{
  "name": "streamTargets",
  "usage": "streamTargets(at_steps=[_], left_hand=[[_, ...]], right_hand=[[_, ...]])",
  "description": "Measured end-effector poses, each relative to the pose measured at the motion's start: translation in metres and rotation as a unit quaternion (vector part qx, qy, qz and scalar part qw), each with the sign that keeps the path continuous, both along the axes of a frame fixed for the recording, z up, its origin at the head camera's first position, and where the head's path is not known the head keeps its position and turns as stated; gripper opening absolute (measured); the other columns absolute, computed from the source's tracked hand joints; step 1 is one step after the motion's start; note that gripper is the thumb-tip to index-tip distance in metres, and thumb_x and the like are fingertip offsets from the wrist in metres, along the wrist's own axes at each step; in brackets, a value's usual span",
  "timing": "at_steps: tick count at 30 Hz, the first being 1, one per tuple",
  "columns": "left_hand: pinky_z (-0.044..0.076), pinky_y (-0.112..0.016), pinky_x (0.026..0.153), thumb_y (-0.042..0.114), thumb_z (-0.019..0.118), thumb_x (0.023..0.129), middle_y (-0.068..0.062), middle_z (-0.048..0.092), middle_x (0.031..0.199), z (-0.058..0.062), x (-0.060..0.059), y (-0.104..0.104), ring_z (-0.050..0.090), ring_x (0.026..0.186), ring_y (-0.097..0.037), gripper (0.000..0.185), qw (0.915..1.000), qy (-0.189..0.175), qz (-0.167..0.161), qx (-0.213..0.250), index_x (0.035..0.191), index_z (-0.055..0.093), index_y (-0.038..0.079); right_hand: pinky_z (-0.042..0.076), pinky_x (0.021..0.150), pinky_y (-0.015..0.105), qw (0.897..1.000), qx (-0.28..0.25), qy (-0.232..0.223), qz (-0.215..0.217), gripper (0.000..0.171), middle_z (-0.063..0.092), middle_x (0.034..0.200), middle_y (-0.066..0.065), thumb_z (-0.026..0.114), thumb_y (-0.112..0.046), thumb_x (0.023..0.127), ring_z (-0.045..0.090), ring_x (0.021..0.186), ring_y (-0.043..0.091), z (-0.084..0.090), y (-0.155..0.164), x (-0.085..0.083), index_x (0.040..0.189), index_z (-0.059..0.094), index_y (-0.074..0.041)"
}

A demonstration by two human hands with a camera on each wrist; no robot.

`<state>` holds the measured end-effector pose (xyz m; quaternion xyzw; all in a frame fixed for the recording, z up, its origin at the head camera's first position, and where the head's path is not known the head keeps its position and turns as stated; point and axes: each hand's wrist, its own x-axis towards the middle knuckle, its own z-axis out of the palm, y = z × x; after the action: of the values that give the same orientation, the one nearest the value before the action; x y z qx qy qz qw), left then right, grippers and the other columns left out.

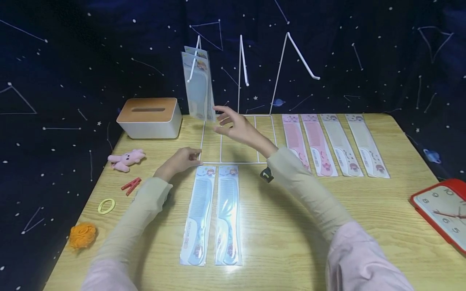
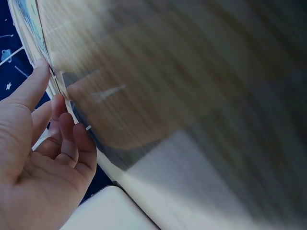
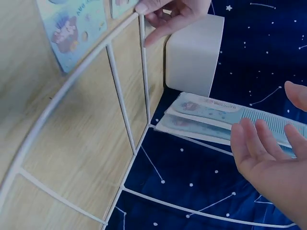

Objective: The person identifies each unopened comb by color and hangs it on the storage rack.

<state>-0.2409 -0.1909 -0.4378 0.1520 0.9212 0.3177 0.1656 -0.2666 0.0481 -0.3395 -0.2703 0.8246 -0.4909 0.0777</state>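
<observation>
You are pinning the white wire rack (image 1: 236,139) down with your left hand (image 1: 180,159): its fingers are curling onto the near-left corner of the base frame, likely so the stand is not sliding or tipping. Your right hand (image 1: 236,127) is hovering open, fingers spread and relaxed, holding nothing, just right of the packaged blue combs (image 1: 198,87) hanging on the rack's left hook. They are dangling upright from the hook so they stay on display, close to your fingertips but not touching as far as the wrist view shows.

Two more blue combs (image 1: 212,216) are lying flat side by side just below your left hand, near your forearms. Four pink and beige combs (image 1: 335,145) are lying in a row to the right of your right arm.
</observation>
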Motion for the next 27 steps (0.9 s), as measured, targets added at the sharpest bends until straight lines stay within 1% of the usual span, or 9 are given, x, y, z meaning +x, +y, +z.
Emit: streamTargets(at_steps=[5,8,12,15,20,24,27], left_hand=[[0.044,-0.028,0.07,0.017,0.066,0.09,-0.007,0.054,0.087,0.002,0.0,0.0,0.047,0.077,-0.017,0.057,1.0,0.003,-0.001,0.0,0.137,0.044,-0.007],[0.043,-0.027,0.069,0.019,0.066,0.09,-0.006,0.054,0.087,0.002,0.0,0.0,0.047,0.077,-0.017,0.057,1.0,0.004,0.004,-0.005,0.137,0.044,-0.006],[0.043,-0.027,0.068,0.019,0.066,0.09,-0.006,0.055,0.087,0.002,0.001,0.0,0.047,0.077,-0.017,0.058,0.9999,0.003,0.008,-0.012,0.137,0.045,-0.005],[0.044,-0.029,0.07,0.018,0.066,0.09,-0.008,0.055,0.089,0.003,0.002,0.001,0.048,0.079,-0.018,0.057,0.9999,0.002,0.008,-0.01,0.137,0.044,-0.005],[0.046,-0.033,0.077,0.018,0.066,0.09,-0.01,0.058,0.094,0.002,0.002,0.002,0.05,0.084,-0.02,0.057,0.9999,0.006,0.004,-0.009,0.137,0.044,-0.005],[0.046,-0.035,0.081,0.018,0.066,0.09,-0.011,0.059,0.096,0.002,0.002,0.002,0.051,0.086,-0.021,0.057,0.9999,0.004,0.007,-0.01,0.138,0.044,-0.004],[0.046,-0.033,0.078,0.018,0.066,0.09,-0.009,0.058,0.093,0.002,0.001,0.002,0.05,0.084,-0.02,0.057,0.9999,0.006,0.008,-0.01,0.138,0.044,-0.004]], right_hand=[[0.049,0.089,0.037,1.0,-0.005,0.014,-0.004,0.059,0.056,0.122,0.016,0.067,-0.016,0.089,0.056,0.111,0.029,-0.007,0.006,0.015,0.142,0.041,-0.011],[0.049,0.09,0.042,1.0,-0.01,0.011,-0.005,0.059,0.056,0.122,0.018,0.068,-0.014,0.088,0.055,0.111,0.032,-0.012,0.011,0.028,0.141,0.043,-0.009],[0.047,0.092,0.048,1.0,0.001,-0.003,-0.008,0.059,0.056,0.121,0.018,0.069,-0.015,0.087,0.054,0.111,0.035,-0.023,0.019,0.051,0.14,0.044,-0.008],[0.046,0.093,0.047,1.0,0.023,-0.014,-0.006,0.059,0.056,0.122,0.015,0.069,-0.019,0.087,0.054,0.112,0.035,-0.034,0.027,0.07,0.14,0.045,-0.01],[0.047,0.092,0.046,0.997,0.062,-0.034,0.019,0.061,0.054,0.128,0.016,0.069,-0.023,0.087,0.053,0.114,0.035,-0.055,0.04,0.102,0.141,0.044,-0.01],[0.043,0.096,0.048,0.991,0.115,-0.048,0.043,0.062,0.051,0.132,0.018,0.067,-0.029,0.088,0.051,0.117,0.034,-0.07,0.047,0.123,0.141,0.042,-0.008],[0.037,0.1,0.05,0.985,0.159,-0.05,0.053,0.063,0.05,0.133,0.02,0.065,-0.032,0.089,0.046,0.121,0.035,-0.075,0.047,0.133,0.141,0.042,-0.006]])
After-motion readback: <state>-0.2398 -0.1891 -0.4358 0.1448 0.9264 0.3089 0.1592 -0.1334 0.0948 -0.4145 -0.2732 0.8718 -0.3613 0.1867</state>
